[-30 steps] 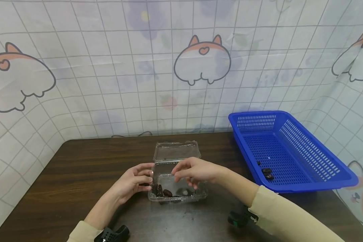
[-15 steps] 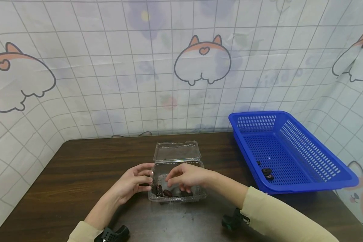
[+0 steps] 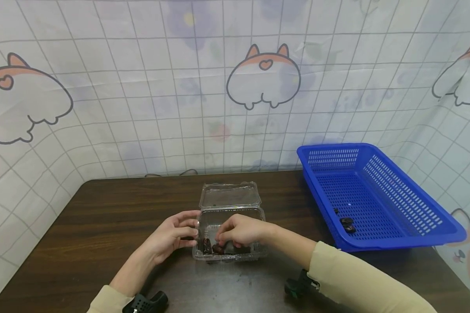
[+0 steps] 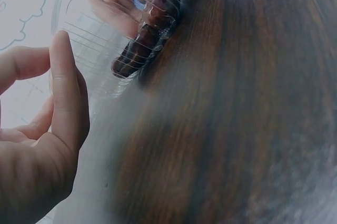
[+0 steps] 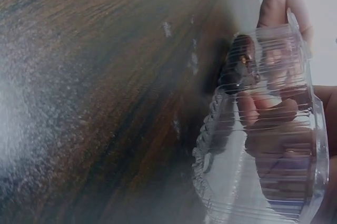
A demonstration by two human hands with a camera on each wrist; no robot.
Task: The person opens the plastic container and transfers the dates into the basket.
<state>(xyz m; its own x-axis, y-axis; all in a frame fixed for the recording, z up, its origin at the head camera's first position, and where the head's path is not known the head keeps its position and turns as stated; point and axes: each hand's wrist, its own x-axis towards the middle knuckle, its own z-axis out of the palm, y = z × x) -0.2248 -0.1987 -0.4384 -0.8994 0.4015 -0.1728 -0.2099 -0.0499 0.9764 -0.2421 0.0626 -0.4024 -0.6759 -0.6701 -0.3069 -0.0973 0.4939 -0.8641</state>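
A clear plastic clamshell box [image 3: 258, 253] stands on the table with its lid [image 3: 230, 195] tipped back. Several dark brown dates [image 3: 207, 246] lie along its near side; through the box wall they show as a row of dates [image 4: 138, 50] in the left wrist view. My right hand [image 3: 240, 230] reaches down inside, thumb and fingertips pinching a date [image 3: 218, 249]. Its fingers partly hide the dates beneath. Against the box's left wall rest the fingertips of my left hand [image 3: 172, 234], steadying it. The right wrist view shows the right hand [image 5: 281, 139] through the clear plastic.
A blue plastic basket [image 3: 380, 241] with slotted walls stands to the right, holding several dates [image 3: 347, 224] near its left side. The dark wooden table [image 3: 102, 243] meets a tile-patterned sheet [image 3: 172, 108] at the back.
My right hand has lowered into the box and moved slightly left, its fingertips closing on a date at the near side. The left hand has stayed at the box's left wall.
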